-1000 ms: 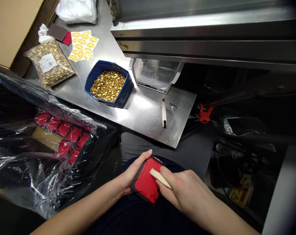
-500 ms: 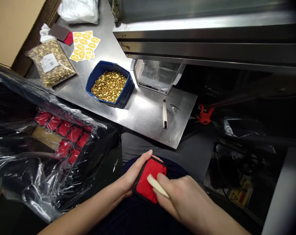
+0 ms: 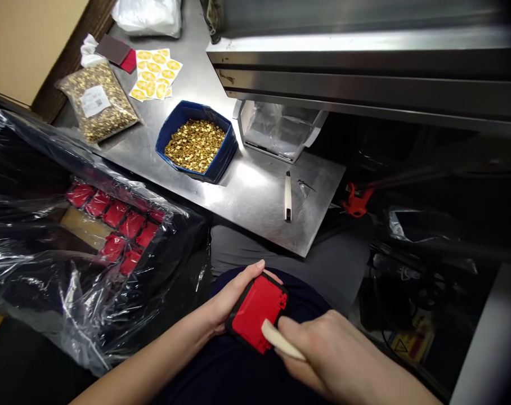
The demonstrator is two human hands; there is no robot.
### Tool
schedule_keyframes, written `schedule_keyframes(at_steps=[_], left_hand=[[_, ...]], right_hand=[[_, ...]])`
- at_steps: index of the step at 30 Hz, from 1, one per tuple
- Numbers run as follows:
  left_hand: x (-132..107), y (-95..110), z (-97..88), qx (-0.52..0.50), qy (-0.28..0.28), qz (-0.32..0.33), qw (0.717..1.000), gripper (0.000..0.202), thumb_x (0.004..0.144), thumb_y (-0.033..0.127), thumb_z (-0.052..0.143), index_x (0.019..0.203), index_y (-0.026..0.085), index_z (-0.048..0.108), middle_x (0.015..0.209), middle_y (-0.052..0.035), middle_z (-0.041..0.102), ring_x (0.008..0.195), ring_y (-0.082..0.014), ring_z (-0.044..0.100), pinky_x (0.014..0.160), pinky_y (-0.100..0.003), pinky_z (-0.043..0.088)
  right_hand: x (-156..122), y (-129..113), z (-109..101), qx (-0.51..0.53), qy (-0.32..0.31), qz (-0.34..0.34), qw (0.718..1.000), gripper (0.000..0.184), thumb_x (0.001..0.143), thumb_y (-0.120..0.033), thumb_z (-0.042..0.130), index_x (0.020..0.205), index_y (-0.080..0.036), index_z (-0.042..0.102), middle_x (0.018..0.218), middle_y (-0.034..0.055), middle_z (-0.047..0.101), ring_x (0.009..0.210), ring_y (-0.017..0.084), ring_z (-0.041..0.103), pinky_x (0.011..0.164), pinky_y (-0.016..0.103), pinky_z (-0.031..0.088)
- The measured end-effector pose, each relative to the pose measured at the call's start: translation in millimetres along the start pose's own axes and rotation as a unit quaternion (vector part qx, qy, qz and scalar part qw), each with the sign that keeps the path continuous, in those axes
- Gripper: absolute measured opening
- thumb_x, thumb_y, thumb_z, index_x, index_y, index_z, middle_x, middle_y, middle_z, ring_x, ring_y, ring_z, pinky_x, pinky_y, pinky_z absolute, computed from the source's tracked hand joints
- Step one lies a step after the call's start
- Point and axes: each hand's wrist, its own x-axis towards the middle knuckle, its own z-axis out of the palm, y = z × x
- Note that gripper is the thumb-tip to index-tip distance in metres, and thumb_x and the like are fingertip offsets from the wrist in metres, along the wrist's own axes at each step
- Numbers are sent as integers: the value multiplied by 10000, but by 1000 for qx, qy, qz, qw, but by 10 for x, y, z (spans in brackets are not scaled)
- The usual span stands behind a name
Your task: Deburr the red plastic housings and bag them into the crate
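Observation:
My left hand point(image 3: 234, 292) is wrapped round a red and black plastic case point(image 3: 258, 312), held tilted over my lap. Its flat red face is turned up, with small raised details along the right edge. In my right hand point(image 3: 318, 349) a cream-coloured curved strip point(image 3: 281, 340), perhaps a folded cloth or pad, is pinched between thumb and fingers. The strip's tip lies at the lower right part of the red face; whether it presses on the face I cannot tell.
On the metal table point(image 3: 255, 225) stand a blue bin point(image 3: 230, 154) of small gold-coloured parts, a clear bag point(image 3: 99, 104) of similar parts, yellow-and-white sticker sheets point(image 3: 154, 76) and a white-handled cutter point(image 3: 288, 197). Left, a plastic-lined box point(image 3: 183, 225) holds several red cases point(image 3: 131, 225). A metal frame point(image 3: 323, 73) overhangs the right.
My right hand and the cream strip have slid down and to the right across the red face. My left hand keeps its hold on the case. The view has shifted slightly.

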Motion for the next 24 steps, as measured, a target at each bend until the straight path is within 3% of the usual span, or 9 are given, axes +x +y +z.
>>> schedule_keyframes(at_steps=[2,5,10,14,16,18,21,24], left_hand=[[2,-2,5,8,7,4,1000,576,903,644,568,1045,107,720,846,-118,733,712,-173,654,686,-250,524],[-17,-3,0,-23,26,-6,999,584,877,671,584,1017,122,726,860,-104,727,697,-183,655,655,-261,527],[-89,31,0,-30,58,25,998,626,886,700,555,1082,127,713,828,-103,728,674,-191,666,623,-253,524],[-88,63,7,-79,63,20,995,561,889,662,587,966,119,706,727,-93,717,601,-195,668,584,-265,533],[-59,64,-17,-93,35,36,994,568,912,654,552,1036,115,679,769,-131,737,637,-237,702,640,-315,565],[-21,53,-66,-88,16,70,994,617,941,654,487,1230,119,591,884,-197,757,718,-297,735,703,-383,580],[28,16,-164,-83,19,123,989,655,969,616,463,1413,137,418,993,-252,750,783,-320,749,761,-417,576],[50,-43,-273,-107,11,160,981,643,987,541,492,1475,148,347,1134,-271,720,933,-339,748,908,-481,546]], right_hand=[[21,-7,3,-24,0,-10,1000,31,975,-283,543,971,-273,514,716,-68,706,547,145,662,501,297,218],[73,-38,17,-65,26,32,997,70,1011,-317,491,1021,-257,526,739,-29,731,592,178,697,510,312,201],[79,-188,-56,-78,26,36,996,76,972,-329,543,977,-254,550,708,-26,733,568,188,691,500,325,161],[177,-137,-379,-60,144,70,985,235,1053,-428,432,1051,-240,572,779,-9,735,633,174,683,531,306,201],[330,25,-557,-15,218,87,972,366,1072,-525,325,1062,-259,576,856,-19,728,720,160,677,573,274,273],[587,226,-690,-10,272,129,954,453,1071,-565,268,1022,-252,592,948,-4,720,838,167,671,619,258,322],[1078,454,-813,-48,291,154,943,482,1053,-579,339,973,-204,630,973,43,719,887,193,665,647,261,364],[1352,581,-907,-91,329,167,925,498,1023,-602,418,1105,-165,642,1129,111,696,1026,243,645,763,293,423]])
